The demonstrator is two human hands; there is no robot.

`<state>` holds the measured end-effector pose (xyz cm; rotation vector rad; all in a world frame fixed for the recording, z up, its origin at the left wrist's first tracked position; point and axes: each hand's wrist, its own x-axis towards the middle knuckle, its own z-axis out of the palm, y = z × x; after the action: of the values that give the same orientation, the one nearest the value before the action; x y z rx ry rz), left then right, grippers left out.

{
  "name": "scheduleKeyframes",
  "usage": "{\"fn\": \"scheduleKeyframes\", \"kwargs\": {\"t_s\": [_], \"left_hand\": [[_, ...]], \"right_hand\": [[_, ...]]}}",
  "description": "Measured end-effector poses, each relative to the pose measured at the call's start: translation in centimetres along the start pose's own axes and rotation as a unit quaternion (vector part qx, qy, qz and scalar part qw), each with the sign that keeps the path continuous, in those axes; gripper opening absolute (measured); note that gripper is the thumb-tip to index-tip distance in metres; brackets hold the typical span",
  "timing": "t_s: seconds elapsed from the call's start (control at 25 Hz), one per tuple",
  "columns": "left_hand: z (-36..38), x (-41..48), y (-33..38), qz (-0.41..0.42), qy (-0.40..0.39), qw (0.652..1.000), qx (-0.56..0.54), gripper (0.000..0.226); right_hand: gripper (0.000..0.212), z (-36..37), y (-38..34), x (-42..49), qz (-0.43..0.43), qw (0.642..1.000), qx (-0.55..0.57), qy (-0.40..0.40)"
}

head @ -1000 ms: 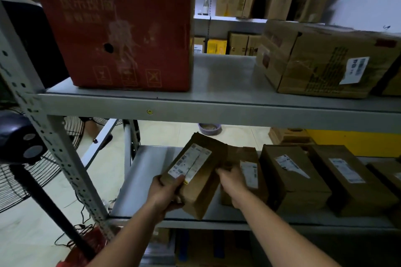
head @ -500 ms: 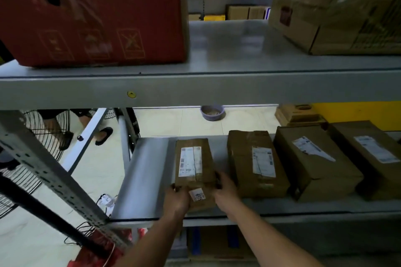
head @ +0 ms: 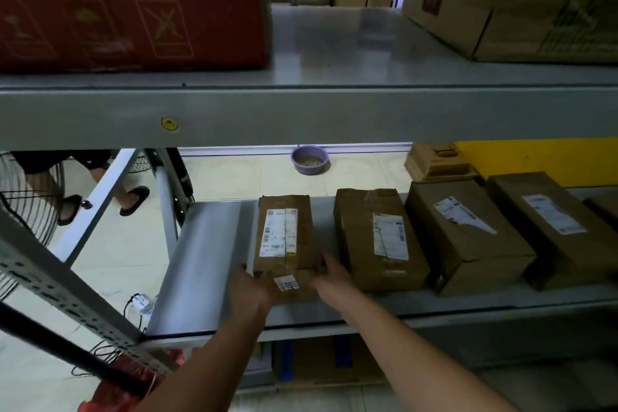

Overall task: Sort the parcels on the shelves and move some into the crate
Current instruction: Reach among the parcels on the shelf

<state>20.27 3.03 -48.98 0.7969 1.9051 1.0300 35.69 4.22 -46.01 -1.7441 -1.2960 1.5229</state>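
A small brown parcel [head: 284, 231] with a white label lies flat on the lower shelf [head: 214, 261], lengthwise, left of three more parcels. My left hand [head: 249, 288] grips its near left corner, thumb on the near face. My right hand [head: 331, 274] rests with straight fingers against its near right side. The closest neighbouring parcel [head: 378, 237] lies a small gap to the right, followed by two bigger ones [head: 465, 231] [head: 551, 224]. No crate is plainly in view.
The upper shelf [head: 334, 43] carries a large red box [head: 133, 3] at left and a big brown box [head: 501, 10] at right. A slanted perforated post [head: 67, 294], a fan [head: 26, 197] and a person's feet [head: 133, 199] are left. A bowl [head: 309, 159] sits on the floor behind.
The parcel went from tilted in both hands to lying flat on the lower shelf. My view dropped and moved closer, and my right fingers have straightened along its side.
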Motion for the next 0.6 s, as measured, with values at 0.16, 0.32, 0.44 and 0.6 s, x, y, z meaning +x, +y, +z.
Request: {"fn": "scheduleKeyframes", "kwargs": {"t_s": [0.16,0.32,0.44,0.6], "left_hand": [[1.7,-1.3,1.4,0.178,0.02,0.981,0.07,0.042],[6.7,-4.6,4.9,0.19,-0.024,0.975,0.113,0.016],[10.5,-5.2,5.8,0.144,-0.065,0.98,0.118,0.007],[13.9,-5.1,5.8,-0.002,-0.191,0.98,0.062,0.018]], "right_hand": [[0.049,-3.7,1.2,0.5,0.041,0.993,0.018,0.106],[0.015,-9.7,2.3,0.7,0.041,0.982,0.024,0.183],[0.024,-14.0,3.8,0.6,0.033,0.984,0.038,0.169],[0.05,-18.5,5.4,1.4,0.048,0.99,0.035,0.13]]}}
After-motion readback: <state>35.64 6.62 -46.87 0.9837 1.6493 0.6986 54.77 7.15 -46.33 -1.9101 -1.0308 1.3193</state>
